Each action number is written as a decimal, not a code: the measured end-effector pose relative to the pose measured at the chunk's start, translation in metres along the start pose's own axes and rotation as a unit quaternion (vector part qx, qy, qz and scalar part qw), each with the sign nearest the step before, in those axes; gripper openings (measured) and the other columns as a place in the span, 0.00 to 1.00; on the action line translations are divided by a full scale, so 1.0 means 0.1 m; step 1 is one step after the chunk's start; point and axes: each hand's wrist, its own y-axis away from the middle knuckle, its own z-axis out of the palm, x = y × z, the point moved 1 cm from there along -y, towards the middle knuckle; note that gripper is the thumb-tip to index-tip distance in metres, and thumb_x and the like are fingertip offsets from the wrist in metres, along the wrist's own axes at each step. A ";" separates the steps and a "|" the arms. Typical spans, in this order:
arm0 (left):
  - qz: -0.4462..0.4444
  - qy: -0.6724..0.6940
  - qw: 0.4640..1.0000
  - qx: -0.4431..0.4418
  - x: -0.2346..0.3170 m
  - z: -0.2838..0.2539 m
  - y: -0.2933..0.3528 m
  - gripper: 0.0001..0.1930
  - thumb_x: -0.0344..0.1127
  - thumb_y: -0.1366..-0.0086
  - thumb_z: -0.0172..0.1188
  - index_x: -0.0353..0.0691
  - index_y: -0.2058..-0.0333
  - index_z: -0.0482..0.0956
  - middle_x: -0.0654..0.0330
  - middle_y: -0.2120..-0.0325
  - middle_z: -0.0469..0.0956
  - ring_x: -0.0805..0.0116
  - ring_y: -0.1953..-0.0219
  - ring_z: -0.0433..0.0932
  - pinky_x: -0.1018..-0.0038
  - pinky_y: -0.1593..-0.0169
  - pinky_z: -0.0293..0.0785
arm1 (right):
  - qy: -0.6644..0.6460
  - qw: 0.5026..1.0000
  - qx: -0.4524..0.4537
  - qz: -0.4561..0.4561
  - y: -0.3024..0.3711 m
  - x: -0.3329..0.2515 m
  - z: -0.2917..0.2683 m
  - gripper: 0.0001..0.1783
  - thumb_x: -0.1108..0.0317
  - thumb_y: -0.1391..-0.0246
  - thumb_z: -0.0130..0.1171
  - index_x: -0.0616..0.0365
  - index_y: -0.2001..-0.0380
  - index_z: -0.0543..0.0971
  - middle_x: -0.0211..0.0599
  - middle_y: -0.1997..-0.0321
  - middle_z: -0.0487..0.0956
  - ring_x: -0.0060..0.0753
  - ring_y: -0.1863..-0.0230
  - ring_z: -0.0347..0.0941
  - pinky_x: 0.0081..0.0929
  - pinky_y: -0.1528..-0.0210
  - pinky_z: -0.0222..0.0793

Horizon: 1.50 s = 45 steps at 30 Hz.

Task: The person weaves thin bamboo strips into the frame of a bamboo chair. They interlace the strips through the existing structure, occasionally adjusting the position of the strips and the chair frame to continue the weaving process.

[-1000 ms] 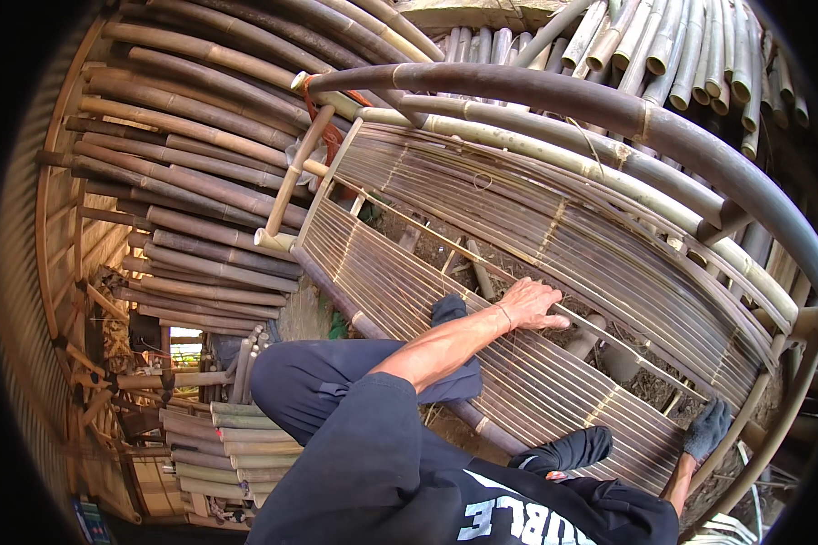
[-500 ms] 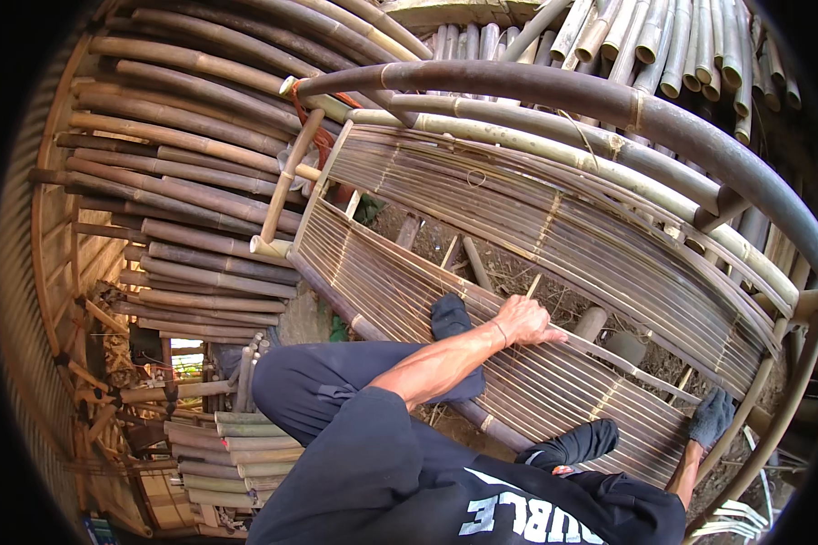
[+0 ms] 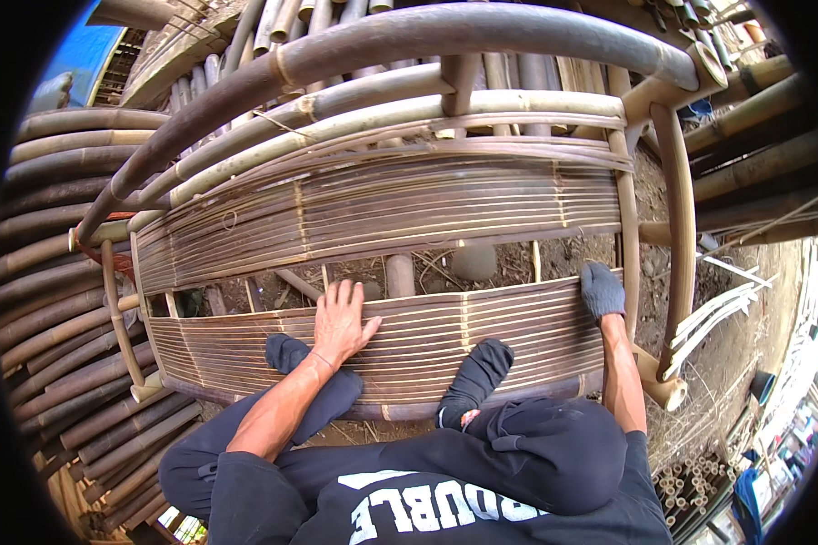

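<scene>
A long bamboo bench [image 3: 536,336] lies before me, its seat made of thin dark brown slats in two bands with a gap between. My bare left hand [image 3: 341,325] rests flat on the near band, fingers spread over its upper edge. At the right end of that band my right hand [image 3: 602,292], in a grey glove, is closed over the end of the edge bamboo slat [image 3: 509,289]; its fingertips are partly hidden. My feet in dark socks [image 3: 482,372] press on the near slats.
A thick curved bamboo backrest rail [image 3: 445,32] spans the far side. Stacked bamboo poles [image 3: 64,300] fill the left, with more poles behind. Pale split strips [image 3: 709,318] lie at the right. A round stone [image 3: 474,262] shows through the gap.
The view has turned and shifted right. My left hand has gone from gripping the edge slat to lying spread on the band. That slat now sits against the near band; before, it angled across the gap.
</scene>
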 end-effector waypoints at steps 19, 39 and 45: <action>0.109 0.156 0.971 -0.144 1.58 0.27 -0.74 0.39 0.61 0.47 0.65 0.34 0.47 0.71 0.48 0.53 0.74 0.49 0.47 0.69 0.56 0.45 0.62 | -0.492 0.859 0.123 0.074 1.08 -0.54 -1.12 0.14 0.68 0.34 0.49 0.67 0.64 0.81 0.41 0.61 0.79 0.25 0.67 0.76 0.23 0.63 0.75; 0.102 0.507 0.855 0.029 2.13 0.38 -1.26 0.11 0.31 0.28 0.49 0.34 0.57 0.79 0.52 0.67 0.78 0.62 0.68 0.81 0.68 0.65 0.80 | -0.323 0.908 0.240 0.115 2.90 -0.91 -2.31 0.06 0.73 0.47 0.63 0.66 0.72 0.83 0.38 0.76 0.80 0.26 0.73 0.76 0.21 0.69 0.70; 0.071 0.317 0.925 -0.198 1.93 0.62 -1.58 0.20 0.25 0.42 0.48 0.35 0.51 0.78 0.41 0.57 0.81 0.43 0.53 0.81 0.56 0.47 0.75 | -0.002 0.955 0.275 0.111 1.07 -0.71 -1.37 0.11 0.68 0.40 0.57 0.56 0.77 0.79 0.36 0.77 0.79 0.35 0.77 0.76 0.35 0.72 0.73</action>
